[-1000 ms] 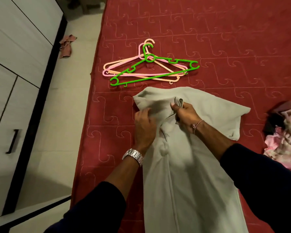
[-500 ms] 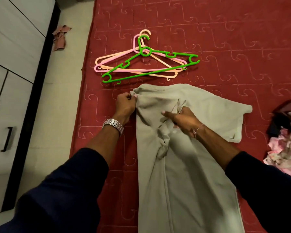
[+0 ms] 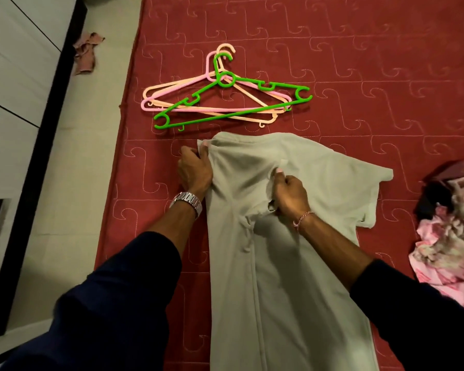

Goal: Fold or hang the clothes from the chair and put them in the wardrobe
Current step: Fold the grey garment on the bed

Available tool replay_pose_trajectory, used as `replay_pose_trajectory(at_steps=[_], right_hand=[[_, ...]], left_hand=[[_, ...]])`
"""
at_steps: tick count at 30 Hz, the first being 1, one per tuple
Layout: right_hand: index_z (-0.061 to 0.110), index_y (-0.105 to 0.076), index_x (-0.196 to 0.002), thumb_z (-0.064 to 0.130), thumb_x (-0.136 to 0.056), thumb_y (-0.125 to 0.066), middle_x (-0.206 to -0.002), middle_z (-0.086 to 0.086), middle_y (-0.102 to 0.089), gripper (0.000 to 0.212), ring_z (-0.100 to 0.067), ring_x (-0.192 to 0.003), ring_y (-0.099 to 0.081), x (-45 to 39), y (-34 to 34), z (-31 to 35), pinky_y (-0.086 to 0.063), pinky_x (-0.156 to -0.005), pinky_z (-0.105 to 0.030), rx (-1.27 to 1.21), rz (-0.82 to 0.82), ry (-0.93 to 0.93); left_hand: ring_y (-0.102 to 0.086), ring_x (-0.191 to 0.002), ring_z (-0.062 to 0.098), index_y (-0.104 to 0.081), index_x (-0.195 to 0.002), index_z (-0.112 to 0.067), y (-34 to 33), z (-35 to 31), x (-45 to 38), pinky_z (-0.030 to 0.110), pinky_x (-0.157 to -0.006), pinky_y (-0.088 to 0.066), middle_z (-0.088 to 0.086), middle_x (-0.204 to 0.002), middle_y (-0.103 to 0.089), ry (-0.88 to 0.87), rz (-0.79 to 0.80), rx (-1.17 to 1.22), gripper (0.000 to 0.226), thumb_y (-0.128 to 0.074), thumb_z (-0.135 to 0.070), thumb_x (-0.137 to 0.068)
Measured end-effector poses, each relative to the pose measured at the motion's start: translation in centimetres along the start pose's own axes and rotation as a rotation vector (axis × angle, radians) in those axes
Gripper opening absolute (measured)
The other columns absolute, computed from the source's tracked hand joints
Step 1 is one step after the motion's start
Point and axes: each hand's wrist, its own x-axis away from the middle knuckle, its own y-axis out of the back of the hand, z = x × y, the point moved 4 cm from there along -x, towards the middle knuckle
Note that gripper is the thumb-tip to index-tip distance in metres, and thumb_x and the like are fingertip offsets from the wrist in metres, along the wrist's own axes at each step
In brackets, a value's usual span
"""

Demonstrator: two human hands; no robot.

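Note:
A pale grey-green T-shirt (image 3: pixel 314 188) lies flat on the red quilted bed (image 3: pixel 359 62), its left side folded inward. My left hand (image 3: pixel 194 170) grips the shirt's upper left corner at the shoulder fold. My right hand (image 3: pixel 288 195) pinches a bunch of fabric near the middle of the chest. The right sleeve spreads out toward the right. Just beyond the shirt lie three plastic hangers in a stack: a green hanger (image 3: pixel 233 103) on top of a pink hanger (image 3: pixel 177 96) and a peach hanger (image 3: pixel 252 113).
A pile of pink floral and dark clothes (image 3: pixel 447 231) sits at the bed's right edge. The white wardrobe (image 3: pixel 14 84) with a black handle stands at the left across a strip of tiled floor. A pinkish rag (image 3: pixel 86 53) lies on the floor.
My left hand moved from the chest out to the shirt's upper left corner and holds it there. My right hand shifted slightly and closed on the chest fabric.

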Motion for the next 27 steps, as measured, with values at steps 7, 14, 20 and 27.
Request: replay_pose_trajectory(at_steps=[7, 14, 20, 27], right_hand=[[0.006, -0.045, -0.11, 0.03, -0.103, -0.047, -0.109, -0.018, -0.066, 0.026, -0.04, -0.096, -0.062, 2.9, -2.7, 0.7, -0.051, -0.076, -0.043, 0.156, -0.145, 0.156], [0.007, -0.039, -0.107, 0.034, -0.106, -0.037, -0.092, -0.018, -0.066, 0.027, -0.04, -0.078, -0.061, 3.8, -1.6, -1.6, -0.05, -0.065, -0.047, 0.188, -0.31, 0.244], [0.021, -0.04, -0.109, 0.05, -0.095, -0.048, -0.102, -0.004, -0.069, 0.034, -0.033, -0.091, -0.065, 2.6, -1.1, -0.7, -0.04, -0.069, -0.037, 0.277, -0.357, 0.202], [0.012, -0.047, -0.101, 0.047, -0.102, -0.042, -0.09, -0.01, -0.066, 0.035, -0.038, -0.084, -0.063, 0.0, -1.2, 1.3, -0.05, -0.07, -0.044, 0.25, -0.392, 0.194]], left_hand=[[-0.062, -0.102, 0.039, -0.054, -0.111, -0.004, -0.3, -0.1, 1.6, 0.037, -0.072, -0.038, 0.02, -0.11, -0.067, 0.016, 0.032, -0.198, 0.029, -0.044, -0.03, -0.101], [-0.064, -0.089, 0.033, -0.051, -0.106, -0.016, -0.2, 0.2, 0.9, 0.034, -0.064, -0.032, 0.008, -0.096, -0.069, -0.101, -0.016, -0.122, 0.034, -0.058, -0.048, -0.098], [-0.064, -0.095, 0.038, -0.055, -0.106, -0.009, -0.3, 0.4, 0.0, 0.037, -0.068, -0.033, 0.018, -0.102, -0.068, -0.09, -0.024, -0.197, 0.051, -0.036, -0.057, -0.103], [-0.064, -0.091, 0.041, -0.056, -0.101, -0.008, -0.6, 1.0, -0.6, 0.042, -0.073, -0.042, 0.021, -0.097, -0.068, -0.192, -0.029, -0.212, 0.047, -0.031, -0.046, -0.107]])
